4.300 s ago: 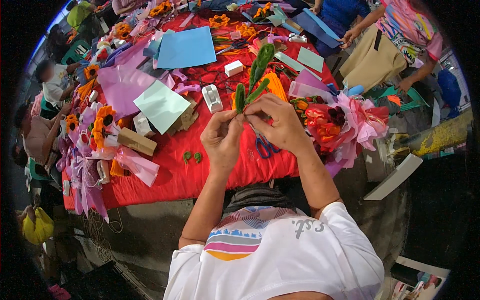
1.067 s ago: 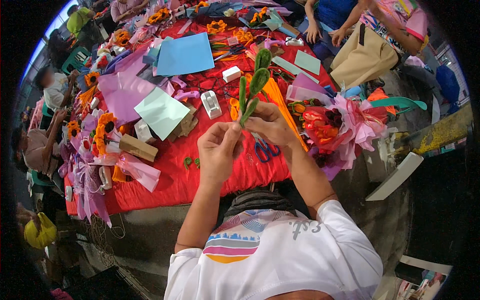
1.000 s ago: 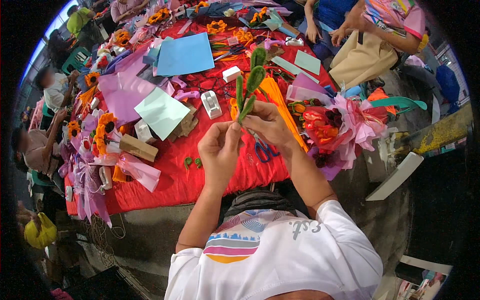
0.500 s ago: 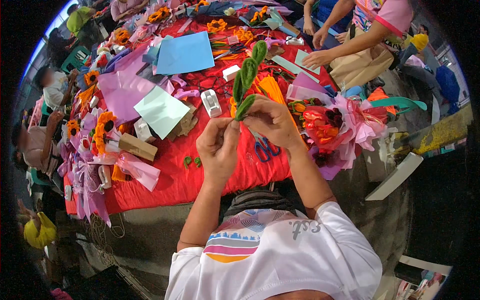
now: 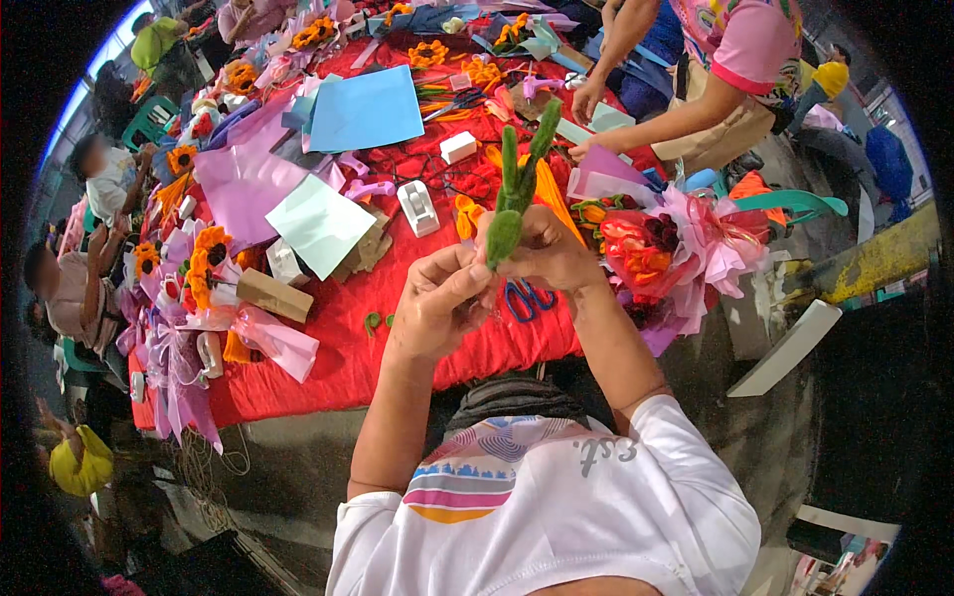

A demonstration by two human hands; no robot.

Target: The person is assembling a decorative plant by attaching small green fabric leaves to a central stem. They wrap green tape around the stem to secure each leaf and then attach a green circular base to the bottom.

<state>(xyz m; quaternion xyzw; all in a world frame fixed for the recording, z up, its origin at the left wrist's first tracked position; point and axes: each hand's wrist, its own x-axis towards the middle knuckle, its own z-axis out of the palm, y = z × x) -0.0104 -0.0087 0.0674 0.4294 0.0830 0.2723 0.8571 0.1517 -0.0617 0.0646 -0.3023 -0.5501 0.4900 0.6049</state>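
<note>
Both my hands meet in front of me above the near part of the red-covered table (image 5: pixel 328 382). Between them stands a fuzzy green pipe-cleaner leaf sprig (image 5: pixel 512 189), its several leaves pointing up and away from me. My left hand (image 5: pixel 437 298) pinches its lower end between thumb and fingers. My right hand (image 5: pixel 542 248) closes round it just beside, partly behind the lowest leaf. The stem's base is hidden by the fingers. Below my right hand lie dark blue scissor handles (image 5: pixel 530 300). Small green curled pieces (image 5: pixel 373 323) lie left of my left wrist.
A white tape dispenser (image 5: pixel 418 209), a pale green sheet (image 5: pixel 318 223) and a blue sheet (image 5: pixel 366 109) lie beyond my hands. A wrapped red bouquet (image 5: pixel 636 248) stands right; sunflower bouquets (image 5: pixel 207 260) crowd the left. A co-worker's hand (image 5: pixel 586 99) reaches in from far right.
The sprig has turned in my fingers, so its leaves now spread apart. Both hands have shifted slightly right and nearer me. The co-worker's arms have moved over the sheets at far right.
</note>
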